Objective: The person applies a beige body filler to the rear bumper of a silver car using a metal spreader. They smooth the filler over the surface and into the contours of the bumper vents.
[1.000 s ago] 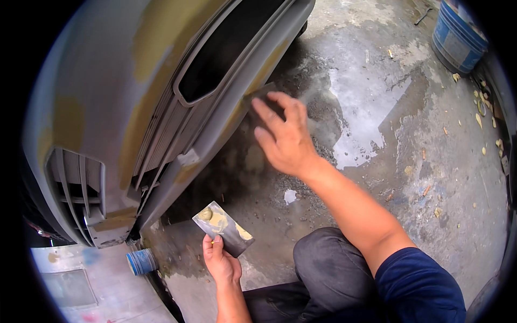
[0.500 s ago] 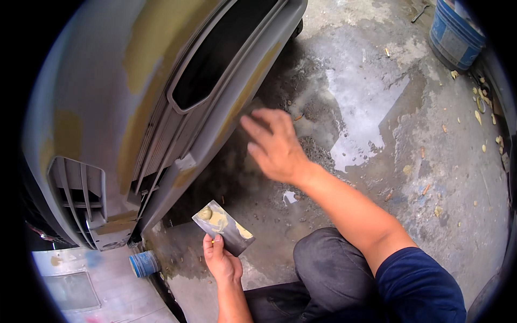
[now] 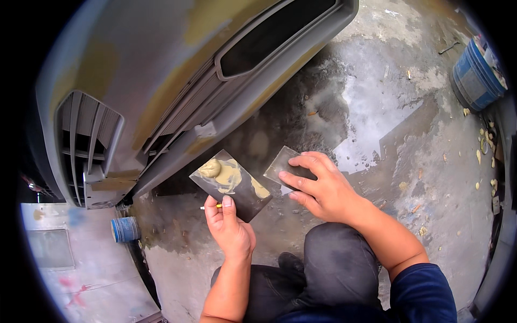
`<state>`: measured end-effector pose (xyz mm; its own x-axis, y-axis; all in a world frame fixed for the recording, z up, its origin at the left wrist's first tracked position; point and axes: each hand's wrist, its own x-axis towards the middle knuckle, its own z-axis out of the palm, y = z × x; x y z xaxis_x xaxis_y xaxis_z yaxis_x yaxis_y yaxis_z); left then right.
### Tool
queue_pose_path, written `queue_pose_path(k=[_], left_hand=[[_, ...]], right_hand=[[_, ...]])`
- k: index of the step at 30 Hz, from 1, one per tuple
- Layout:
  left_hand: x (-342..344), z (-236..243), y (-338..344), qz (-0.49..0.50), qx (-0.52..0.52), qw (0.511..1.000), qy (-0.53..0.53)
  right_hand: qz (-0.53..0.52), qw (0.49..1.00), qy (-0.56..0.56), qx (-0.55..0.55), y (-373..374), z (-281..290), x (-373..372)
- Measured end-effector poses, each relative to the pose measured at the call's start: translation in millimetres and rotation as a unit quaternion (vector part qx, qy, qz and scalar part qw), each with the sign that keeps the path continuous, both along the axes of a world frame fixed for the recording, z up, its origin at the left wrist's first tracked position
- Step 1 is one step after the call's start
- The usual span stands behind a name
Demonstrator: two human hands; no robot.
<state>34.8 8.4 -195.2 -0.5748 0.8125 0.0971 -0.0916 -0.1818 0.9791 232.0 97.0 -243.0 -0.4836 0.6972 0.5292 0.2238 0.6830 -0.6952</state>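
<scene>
My left hand [image 3: 229,229] holds a dark flat mixing plate [image 3: 230,185] smeared with yellowish body filler [image 3: 221,172], thumb on its near edge. My right hand [image 3: 318,185] grips a thin grey spreader blade [image 3: 281,163] just right of the plate, its edge close to the plate's corner. Both hands sit low in front of a grey car bumper [image 3: 177,81] with tan filler patches, a dark recess and a side vent. My dark-trousered knee is below the hands.
Wet, stained concrete floor [image 3: 388,124] spreads to the right. A blue bucket [image 3: 476,72] stands at the far right, a small blue tin [image 3: 125,230] at the lower left beside a pale board [image 3: 81,269]. Filler crumbs litter the right edge.
My right hand has come down from the bumper's lower edge toward me and now sits beside the plate. The plate in my left hand has been lifted closer to the camera.
</scene>
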Motion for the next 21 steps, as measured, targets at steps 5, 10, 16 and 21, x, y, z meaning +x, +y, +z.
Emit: queue_pose_path(k=[5, 10, 16, 21], left_hand=[[17, 4, 7, 0.001, 0.021, 0.999, 0.045], [7, 5, 11, 0.059, 0.036, 0.988, 0.136], [-10, 10, 10, 0.021, 0.024, 0.99, 0.137], [-13, 23, 5, -0.009, -0.011, 0.998, 0.068]], right_hand=[[0.003, 0.997, -0.063, 0.053, -10, 9, -1], [0.003, 0.996, -0.086, 0.035, 2, -4, 10], [0.043, 0.934, 0.178, -0.308, 59, 3, 29], [0.138, 0.81, 0.266, -0.505, 109, 61, 77]])
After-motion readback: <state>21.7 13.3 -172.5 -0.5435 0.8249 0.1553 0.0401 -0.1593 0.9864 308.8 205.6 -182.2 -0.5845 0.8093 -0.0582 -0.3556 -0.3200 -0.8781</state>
